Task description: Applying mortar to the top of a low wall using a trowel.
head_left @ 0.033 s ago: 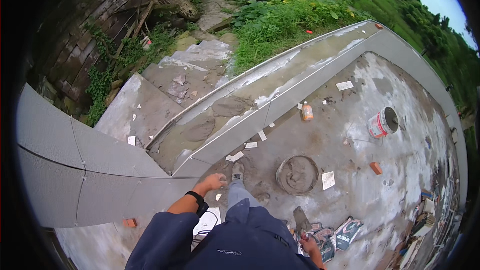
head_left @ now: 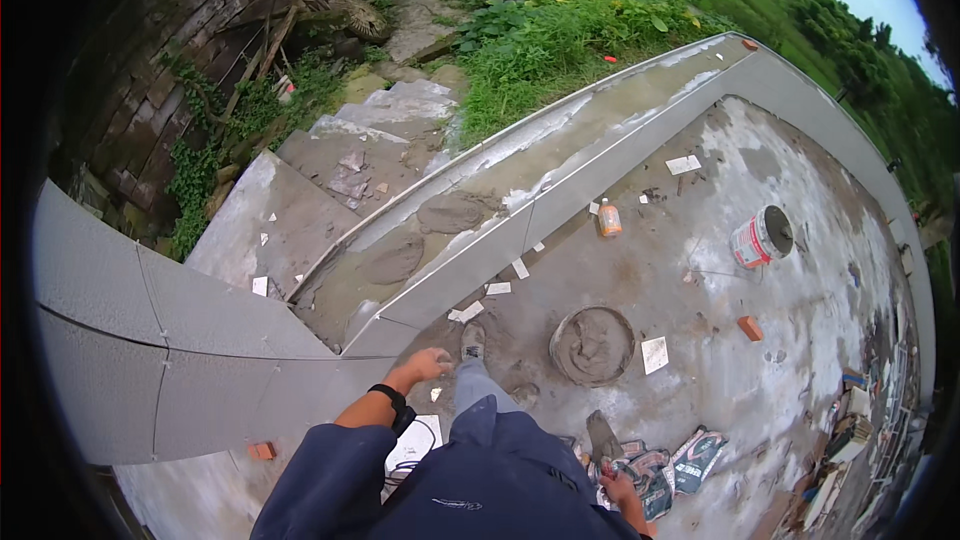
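Where our left hand [head_left: 430, 364] hangs: released, loosely curled.
Right hand [head_left: 617, 486]: we cannot tell its grip.
Tub [head_left: 552, 346]: holds mortar [head_left: 592, 345].

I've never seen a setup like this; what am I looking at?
There is no machine: this is a person with bare hands. The picture comes from a head-worn fisheye camera looking down, so straight edges bend near the rim. The left hand, loosely open, appears empty; the right hand is partly hidden, so whether it holds anything is unclear. On the floor are a round tub of grey mix, a white-and-red bucket, an orange bottle and printed bags. More lies atop the low wall.
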The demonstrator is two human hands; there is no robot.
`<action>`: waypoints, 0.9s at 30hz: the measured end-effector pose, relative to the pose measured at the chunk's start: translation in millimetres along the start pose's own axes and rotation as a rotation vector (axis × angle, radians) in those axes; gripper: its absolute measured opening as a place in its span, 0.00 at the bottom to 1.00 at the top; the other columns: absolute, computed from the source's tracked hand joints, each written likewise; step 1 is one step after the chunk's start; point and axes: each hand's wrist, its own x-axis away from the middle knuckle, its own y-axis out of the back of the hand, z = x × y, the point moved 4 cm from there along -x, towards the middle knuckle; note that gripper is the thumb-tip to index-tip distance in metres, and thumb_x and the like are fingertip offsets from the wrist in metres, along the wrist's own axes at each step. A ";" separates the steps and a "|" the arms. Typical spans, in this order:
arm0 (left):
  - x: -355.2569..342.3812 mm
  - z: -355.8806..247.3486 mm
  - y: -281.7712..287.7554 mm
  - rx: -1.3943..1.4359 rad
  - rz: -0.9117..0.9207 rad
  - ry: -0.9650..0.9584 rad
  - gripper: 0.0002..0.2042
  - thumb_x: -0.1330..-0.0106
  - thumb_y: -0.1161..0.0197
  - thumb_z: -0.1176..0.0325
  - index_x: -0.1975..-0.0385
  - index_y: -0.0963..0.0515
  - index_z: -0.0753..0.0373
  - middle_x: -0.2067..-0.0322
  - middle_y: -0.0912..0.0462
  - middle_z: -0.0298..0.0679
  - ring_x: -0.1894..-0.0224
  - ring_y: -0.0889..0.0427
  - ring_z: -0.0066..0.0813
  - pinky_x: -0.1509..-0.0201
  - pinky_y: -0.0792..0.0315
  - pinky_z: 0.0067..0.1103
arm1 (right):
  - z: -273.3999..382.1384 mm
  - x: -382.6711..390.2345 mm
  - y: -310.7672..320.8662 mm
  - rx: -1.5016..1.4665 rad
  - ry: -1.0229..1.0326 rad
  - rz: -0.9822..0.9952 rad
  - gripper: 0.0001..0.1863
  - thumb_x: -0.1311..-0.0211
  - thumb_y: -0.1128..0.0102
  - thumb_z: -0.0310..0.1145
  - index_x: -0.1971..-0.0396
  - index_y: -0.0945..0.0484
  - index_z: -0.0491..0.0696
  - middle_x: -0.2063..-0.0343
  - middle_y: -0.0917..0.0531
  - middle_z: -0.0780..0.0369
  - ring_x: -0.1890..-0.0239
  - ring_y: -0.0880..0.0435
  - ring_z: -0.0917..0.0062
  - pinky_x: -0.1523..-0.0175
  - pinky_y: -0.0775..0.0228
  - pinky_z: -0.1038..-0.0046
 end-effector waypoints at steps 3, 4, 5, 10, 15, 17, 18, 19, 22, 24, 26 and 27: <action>-9.6 3.0 -13.1 -0.009 0.045 -0.030 0.23 0.42 0.38 0.52 0.52 0.21 0.61 0.53 0.19 0.50 0.49 0.21 0.47 0.45 0.28 0.33 | -5.8 8.2 -12.5 -0.175 0.002 0.054 0.16 0.45 0.34 0.39 0.70 0.22 0.40 0.82 0.21 0.61 0.81 0.23 0.75 0.75 0.33 0.70; -10.2 11.2 -16.1 0.005 0.040 -0.002 0.23 0.42 0.38 0.52 0.53 0.20 0.61 0.53 0.19 0.50 0.49 0.20 0.47 0.45 0.28 0.32 | -13.9 15.6 -11.0 -0.203 -0.126 0.060 0.15 0.44 0.35 0.38 0.70 0.23 0.40 0.82 0.22 0.61 0.81 0.23 0.74 0.74 0.33 0.69; -2.8 22.0 -16.5 0.007 0.029 0.028 0.22 0.43 0.37 0.53 0.53 0.20 0.62 0.54 0.18 0.50 0.50 0.20 0.47 0.45 0.28 0.32 | 5.1 24.4 -5.4 -0.127 -0.082 0.050 0.18 0.44 0.35 0.41 0.69 0.23 0.38 0.81 0.20 0.60 0.79 0.21 0.72 0.72 0.30 0.67; 1.0 38.0 -20.8 0.006 0.042 0.071 0.23 0.43 0.36 0.54 0.54 0.20 0.64 0.54 0.18 0.51 0.50 0.20 0.47 0.45 0.27 0.32 | 19.5 50.3 5.2 -0.094 -0.159 0.082 0.26 0.46 0.35 0.49 0.68 0.21 0.36 0.78 0.17 0.55 0.75 0.17 0.70 0.67 0.28 0.66; 8.7 35.0 -15.5 -0.085 0.093 0.157 0.25 0.42 0.38 0.52 0.50 0.22 0.63 0.52 0.19 0.51 0.48 0.22 0.48 0.42 0.30 0.33 | -2.5 37.7 -9.9 -0.184 -0.153 0.084 0.19 0.46 0.34 0.43 0.72 0.22 0.39 0.82 0.21 0.60 0.82 0.21 0.73 0.74 0.30 0.69; 4.3 23.9 -13.5 -0.086 0.086 0.133 0.25 0.42 0.39 0.52 0.49 0.22 0.62 0.52 0.19 0.50 0.47 0.22 0.48 0.41 0.30 0.33 | -8.1 35.2 -12.9 -0.205 -0.130 0.076 0.18 0.47 0.33 0.43 0.72 0.22 0.40 0.83 0.21 0.61 0.83 0.22 0.74 0.75 0.31 0.70; -2.3 14.9 -14.2 -0.093 0.106 0.095 0.25 0.42 0.39 0.52 0.49 0.23 0.61 0.51 0.19 0.49 0.47 0.22 0.48 0.41 0.30 0.33 | -20.8 28.5 -16.7 -0.177 -0.112 0.044 0.19 0.47 0.33 0.43 0.70 0.22 0.39 0.82 0.20 0.60 0.81 0.21 0.73 0.74 0.30 0.69; -7.5 13.1 -16.2 -0.059 0.087 0.095 0.24 0.42 0.40 0.51 0.50 0.21 0.59 0.52 0.19 0.48 0.47 0.22 0.48 0.42 0.30 0.33 | -22.2 18.8 -15.5 -0.150 -0.096 0.013 0.21 0.47 0.33 0.44 0.68 0.21 0.39 0.81 0.19 0.59 0.80 0.20 0.72 0.72 0.28 0.69; 2.8 16.2 -14.9 -0.017 0.063 0.087 0.21 0.42 0.40 0.52 0.55 0.19 0.59 0.54 0.18 0.49 0.48 0.22 0.48 0.43 0.29 0.33 | 6.6 19.5 -6.9 -0.095 -0.070 0.059 0.24 0.49 0.33 0.46 0.65 0.21 0.37 0.78 0.17 0.57 0.76 0.17 0.70 0.68 0.26 0.69; -3.5 5.9 -16.6 -0.020 0.081 0.070 0.20 0.41 0.42 0.51 0.59 0.17 0.59 0.55 0.18 0.50 0.49 0.22 0.49 0.43 0.29 0.34 | 2.5 12.1 -4.5 -0.030 -0.052 -0.028 0.26 0.50 0.34 0.49 0.66 0.20 0.37 0.75 0.15 0.56 0.71 0.15 0.69 0.63 0.25 0.69; -5.8 12.4 -21.1 -0.176 0.106 0.137 0.21 0.40 0.45 0.49 0.60 0.17 0.60 0.55 0.18 0.51 0.49 0.22 0.50 0.43 0.30 0.34 | 3.0 6.0 -5.5 -0.004 -0.079 0.031 0.30 0.51 0.33 0.52 0.60 0.21 0.38 0.64 0.16 0.49 0.56 0.16 0.62 0.50 0.27 0.66; -6.7 15.4 -23.1 -0.180 0.102 0.123 0.21 0.40 0.45 0.49 0.60 0.17 0.60 0.55 0.18 0.51 0.49 0.22 0.50 0.43 0.30 0.34 | 5.6 3.4 -4.7 -0.048 -0.102 0.090 0.31 0.51 0.33 0.52 0.56 0.22 0.39 0.61 0.16 0.48 0.54 0.17 0.61 0.47 0.29 0.65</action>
